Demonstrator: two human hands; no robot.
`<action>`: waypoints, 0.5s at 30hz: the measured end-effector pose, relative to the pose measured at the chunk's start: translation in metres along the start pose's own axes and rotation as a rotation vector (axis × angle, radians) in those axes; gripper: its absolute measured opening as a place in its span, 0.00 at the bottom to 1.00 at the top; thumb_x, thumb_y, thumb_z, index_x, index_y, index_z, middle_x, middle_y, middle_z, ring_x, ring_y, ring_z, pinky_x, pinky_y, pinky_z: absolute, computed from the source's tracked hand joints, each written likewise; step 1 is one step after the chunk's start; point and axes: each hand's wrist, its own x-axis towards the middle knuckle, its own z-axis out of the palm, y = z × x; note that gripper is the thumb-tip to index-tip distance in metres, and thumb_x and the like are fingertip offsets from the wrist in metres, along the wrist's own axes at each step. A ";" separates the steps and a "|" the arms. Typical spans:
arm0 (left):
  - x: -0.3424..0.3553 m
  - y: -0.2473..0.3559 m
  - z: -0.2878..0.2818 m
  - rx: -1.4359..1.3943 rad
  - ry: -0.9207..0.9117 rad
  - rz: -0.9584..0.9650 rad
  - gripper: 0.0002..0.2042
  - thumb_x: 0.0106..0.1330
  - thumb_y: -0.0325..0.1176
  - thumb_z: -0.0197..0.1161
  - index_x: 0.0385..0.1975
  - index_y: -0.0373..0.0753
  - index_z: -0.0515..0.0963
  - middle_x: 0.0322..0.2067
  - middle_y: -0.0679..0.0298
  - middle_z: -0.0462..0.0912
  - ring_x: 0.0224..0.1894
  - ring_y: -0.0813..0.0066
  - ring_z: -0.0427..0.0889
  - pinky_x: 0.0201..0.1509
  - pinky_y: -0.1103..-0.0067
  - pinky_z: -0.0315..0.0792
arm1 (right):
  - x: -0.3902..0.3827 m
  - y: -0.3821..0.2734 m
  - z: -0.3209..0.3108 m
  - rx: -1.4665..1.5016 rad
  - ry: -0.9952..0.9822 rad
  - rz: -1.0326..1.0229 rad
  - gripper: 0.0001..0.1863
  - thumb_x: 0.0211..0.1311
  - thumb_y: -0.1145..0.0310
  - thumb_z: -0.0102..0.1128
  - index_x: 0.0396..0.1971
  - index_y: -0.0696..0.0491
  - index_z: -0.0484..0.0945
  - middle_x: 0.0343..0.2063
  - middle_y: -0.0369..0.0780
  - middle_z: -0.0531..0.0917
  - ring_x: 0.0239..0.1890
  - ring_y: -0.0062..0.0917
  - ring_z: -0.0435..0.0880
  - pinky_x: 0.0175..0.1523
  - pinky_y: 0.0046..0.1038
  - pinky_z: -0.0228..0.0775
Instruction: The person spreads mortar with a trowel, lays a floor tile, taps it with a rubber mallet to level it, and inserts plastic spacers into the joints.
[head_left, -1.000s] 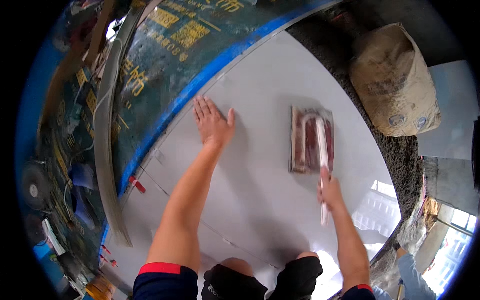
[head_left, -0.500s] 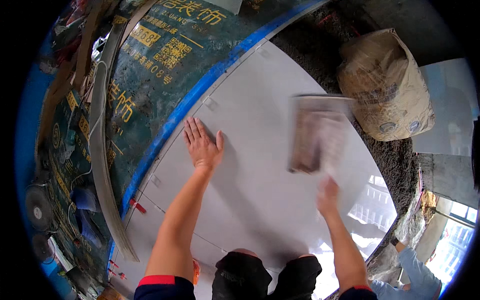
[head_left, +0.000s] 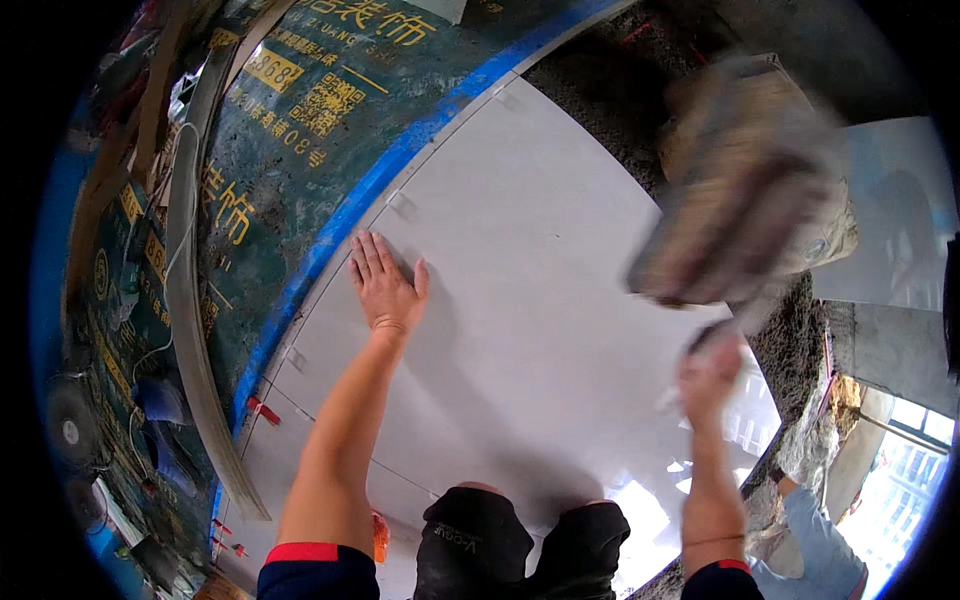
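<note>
A large pale grey tile (head_left: 520,290) lies in front of my knees, its far-left edge along a seam. My left hand (head_left: 387,285) rests flat on it near that edge, fingers stretched out and holding nothing. My right hand (head_left: 712,378) is closed around the handle of a broad, block-headed mallet (head_left: 735,200), which motion smears. The mallet is raised above the tile's right side and covers much of a paper sack (head_left: 840,235). Its exact head shape cannot be made out.
Blue tape (head_left: 345,215) edges a green printed floor sheet (head_left: 270,170). A long metal straightedge (head_left: 187,290) lies on the sheet. Dark, rough mortar (head_left: 790,335) borders the tile at right. Red tile clips (head_left: 262,409) sit at left. Another person's sleeve (head_left: 820,545) shows at lower right.
My right hand has swung the mallet up and to the right, away from the tile's middle toward the sack. The left hand stays flat on the tile; the whole view has shifted slightly.
</note>
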 end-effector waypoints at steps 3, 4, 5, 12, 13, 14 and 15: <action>-0.002 0.003 0.002 -0.033 -0.024 0.010 0.41 0.67 0.56 0.49 0.69 0.26 0.52 0.72 0.45 0.50 0.76 0.51 0.44 0.77 0.61 0.37 | 0.048 0.008 0.124 -0.251 -0.253 0.087 0.29 0.70 0.42 0.42 0.38 0.58 0.74 0.25 0.43 0.75 0.27 0.32 0.75 0.28 0.36 0.68; 0.000 0.009 0.000 -0.059 -0.026 0.025 0.41 0.67 0.56 0.49 0.69 0.26 0.52 0.72 0.44 0.50 0.76 0.50 0.44 0.77 0.61 0.37 | 0.079 -0.012 0.147 -0.212 -0.420 0.388 0.38 0.67 0.31 0.39 0.27 0.56 0.72 0.11 0.32 0.69 0.09 0.23 0.69 0.14 0.28 0.61; 0.007 0.005 -0.002 -0.052 -0.011 0.028 0.41 0.67 0.56 0.49 0.69 0.26 0.52 0.72 0.44 0.49 0.76 0.50 0.44 0.77 0.61 0.37 | 0.113 -0.039 0.151 -0.133 -0.472 0.420 0.37 0.67 0.31 0.40 0.27 0.56 0.72 0.12 0.32 0.68 0.09 0.21 0.66 0.14 0.27 0.60; -0.005 -0.012 0.000 -0.021 -0.008 0.006 0.42 0.67 0.57 0.50 0.70 0.26 0.51 0.73 0.45 0.48 0.76 0.51 0.43 0.77 0.61 0.37 | 0.093 -0.200 0.031 0.143 -0.258 0.239 0.33 0.65 0.34 0.50 0.30 0.55 0.72 0.15 0.30 0.67 0.11 0.13 0.61 0.15 0.17 0.52; -0.002 -0.015 0.000 -0.009 -0.011 0.005 0.43 0.67 0.57 0.50 0.70 0.27 0.51 0.73 0.45 0.47 0.76 0.51 0.43 0.77 0.61 0.37 | 0.080 -0.192 0.016 0.223 -0.208 0.161 0.31 0.67 0.36 0.50 0.31 0.54 0.72 0.16 0.30 0.68 0.12 0.13 0.62 0.15 0.17 0.52; -0.001 -0.017 -0.001 -0.007 -0.021 0.002 0.43 0.67 0.57 0.50 0.70 0.27 0.51 0.73 0.45 0.47 0.76 0.51 0.43 0.77 0.61 0.37 | 0.069 -0.186 0.009 0.301 -0.160 0.085 0.29 0.69 0.39 0.50 0.32 0.54 0.72 0.17 0.31 0.69 0.13 0.12 0.63 0.16 0.17 0.53; -0.001 -0.013 -0.001 -0.012 -0.034 0.002 0.43 0.66 0.58 0.50 0.70 0.27 0.51 0.73 0.45 0.47 0.76 0.51 0.43 0.77 0.61 0.37 | 0.058 -0.178 0.014 0.377 -0.019 0.167 0.27 0.71 0.41 0.48 0.32 0.54 0.71 0.18 0.31 0.69 0.17 0.14 0.66 0.19 0.17 0.57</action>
